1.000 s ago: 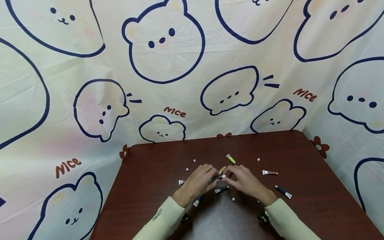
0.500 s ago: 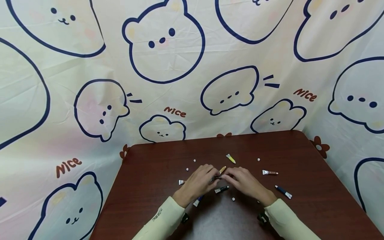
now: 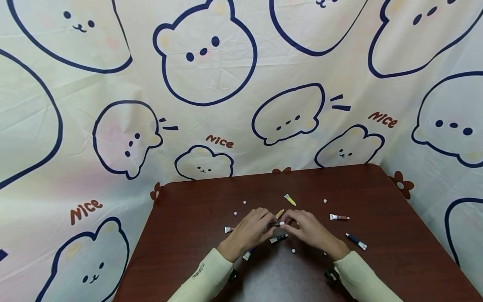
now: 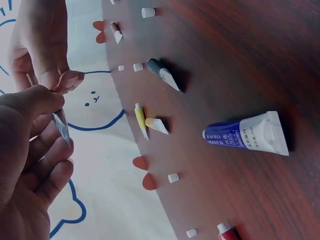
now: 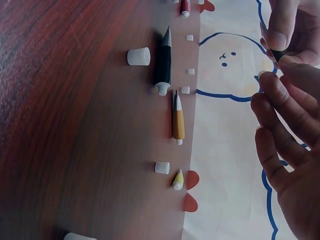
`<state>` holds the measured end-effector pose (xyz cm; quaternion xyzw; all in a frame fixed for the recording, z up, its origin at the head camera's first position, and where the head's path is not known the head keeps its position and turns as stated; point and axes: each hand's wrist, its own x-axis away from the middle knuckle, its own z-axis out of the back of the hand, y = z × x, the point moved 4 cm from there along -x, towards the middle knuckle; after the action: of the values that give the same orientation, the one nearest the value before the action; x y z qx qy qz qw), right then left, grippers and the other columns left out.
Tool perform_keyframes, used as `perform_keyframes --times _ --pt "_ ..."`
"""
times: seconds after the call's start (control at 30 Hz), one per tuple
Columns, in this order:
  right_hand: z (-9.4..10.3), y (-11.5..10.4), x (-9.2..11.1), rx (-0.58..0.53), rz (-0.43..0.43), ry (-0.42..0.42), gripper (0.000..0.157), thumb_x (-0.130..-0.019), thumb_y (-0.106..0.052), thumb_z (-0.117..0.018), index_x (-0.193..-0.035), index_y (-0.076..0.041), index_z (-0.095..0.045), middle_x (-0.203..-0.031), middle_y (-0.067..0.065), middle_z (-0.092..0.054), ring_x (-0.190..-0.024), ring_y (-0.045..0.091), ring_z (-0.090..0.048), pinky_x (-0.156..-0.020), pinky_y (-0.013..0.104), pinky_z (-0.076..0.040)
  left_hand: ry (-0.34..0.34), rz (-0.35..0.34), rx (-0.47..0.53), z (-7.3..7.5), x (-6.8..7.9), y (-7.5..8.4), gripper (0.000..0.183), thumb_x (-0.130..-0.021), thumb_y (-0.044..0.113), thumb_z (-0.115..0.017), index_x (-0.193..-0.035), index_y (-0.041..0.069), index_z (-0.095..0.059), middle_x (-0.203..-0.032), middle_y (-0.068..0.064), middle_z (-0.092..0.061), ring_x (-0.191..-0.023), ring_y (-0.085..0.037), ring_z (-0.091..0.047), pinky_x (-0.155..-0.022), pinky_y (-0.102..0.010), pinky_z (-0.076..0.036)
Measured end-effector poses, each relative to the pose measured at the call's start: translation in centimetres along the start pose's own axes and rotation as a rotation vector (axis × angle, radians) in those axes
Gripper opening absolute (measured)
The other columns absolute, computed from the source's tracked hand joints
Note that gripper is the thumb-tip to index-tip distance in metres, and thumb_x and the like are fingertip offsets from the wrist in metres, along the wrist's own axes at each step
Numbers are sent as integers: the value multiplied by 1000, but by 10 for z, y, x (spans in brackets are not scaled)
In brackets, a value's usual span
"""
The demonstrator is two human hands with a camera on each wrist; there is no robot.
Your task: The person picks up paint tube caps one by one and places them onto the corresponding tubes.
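Over the table, my left hand (image 3: pixel 249 228) pinches a small dark paint tube (image 3: pixel 274 224) between thumb and fingers. The tube's flat silvery end (image 4: pixel 61 126) shows in the left wrist view. At the tube's white-tipped end, my right hand (image 3: pixel 308 230) has its thumb and forefinger together, while its other fingers (image 5: pixel 272 117) spread loosely in the right wrist view. The fingers cover part of the tube. Just below the hands lies an uncapped black paint tube (image 3: pixel 279 238); an orange paint tube (image 3: pixel 279 214) lies behind them.
Around the hands lie a yellow tube (image 3: pixel 290 199), a brown tube (image 3: pixel 339 217), a navy tube (image 3: pixel 356 241), a blue tube (image 4: pixel 245 132) and a red tube (image 4: pixel 227 232). Several loose white caps (image 5: pixel 138 56) are scattered on the brown table (image 3: pixel 392 260). A patterned cloth (image 3: pixel 241 126) hangs behind.
The right fingertips first closed over the tube's white end, hiding it, then drew back slightly so that it shows again. The left hand stays nearly still.
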<state>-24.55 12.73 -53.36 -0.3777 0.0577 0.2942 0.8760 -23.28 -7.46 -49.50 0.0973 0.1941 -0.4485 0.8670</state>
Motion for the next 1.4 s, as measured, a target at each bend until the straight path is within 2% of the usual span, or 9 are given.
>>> perform_keyframes --times 0.23,0.43,0.63,0.73,0.83,1.03,1.17,1.33,1.4 --pt "1 0 1 2 -3 -4 6 -107 -33 -71 -108 -28 -73 -93 -17 -72 -76 -4 -58 -69 24 -51 -25 24 3 1 -1 0 17 -102 26 -80 -114 18 -71 -106 7 -70 -93 -8 -61 -86 -27 -53" --pt "1 -1 1 14 -18 -7 12 -110 -38 -66 -109 -29 -74 -93 -17 -72 -75 -3 -56 -70 24 -50 -10 18 -11 1 -2 2 18 -101 26 -81 -114 18 -71 -107 7 -70 -93 -8 -62 -84 -26 -53" --pt "1 0 2 -36 -25 -15 18 -104 -35 -76 -118 -24 -72 -97 -17 -73 -86 -3 -66 -73 32 -60 15 -2 -10 0 -1 3 21 -99 26 -83 -114 19 -71 -105 7 -69 -93 -9 -62 -84 -27 -54" --pt "2 -1 2 -38 -20 -17 16 -102 -29 -79 -115 -24 -71 -98 -16 -72 -87 -2 -67 -74 32 -61 19 -3 -7 0 -1 3 21 -98 25 -84 -113 18 -71 -104 7 -69 -92 -9 -62 -83 -27 -53" --pt "1 -1 2 -35 -16 -15 11 -103 -27 -77 -112 -26 -70 -99 -16 -72 -86 -2 -66 -73 28 -59 24 -7 -9 0 -1 3 22 -97 24 -85 -113 18 -71 -104 7 -69 -91 -9 -62 -82 -26 -53" --pt "1 -2 3 -43 0 -6 4 -107 -32 -72 -108 -28 -71 -97 -17 -71 -81 -3 -62 -71 24 -55 19 -5 -5 1 -1 3 20 -99 25 -83 -114 18 -71 -105 7 -69 -93 -9 -62 -84 -26 -53" --pt "0 -2 3 -31 25 6 7 -109 -32 -68 -106 -27 -72 -93 -16 -70 -76 -3 -56 -68 24 -51 26 -16 -4 2 -2 3 21 -99 24 -83 -115 18 -70 -107 7 -69 -95 -9 -63 -86 -27 -55" --pt "-2 -1 2 -22 31 -5 18 -112 -30 -63 -102 -18 -74 -81 -16 -61 -68 -3 -48 -62 23 -46 44 -31 4 1 -2 3 22 -98 23 -84 -115 18 -70 -108 7 -70 -95 -9 -63 -86 -27 -55" --pt "-2 -1 2 -29 19 -8 18 -112 -31 -64 -104 -19 -74 -82 -17 -62 -69 -3 -51 -63 24 -49 41 -27 12 1 -2 3 22 -98 22 -83 -115 18 -70 -108 7 -70 -94 -9 -63 -85 -27 -55"
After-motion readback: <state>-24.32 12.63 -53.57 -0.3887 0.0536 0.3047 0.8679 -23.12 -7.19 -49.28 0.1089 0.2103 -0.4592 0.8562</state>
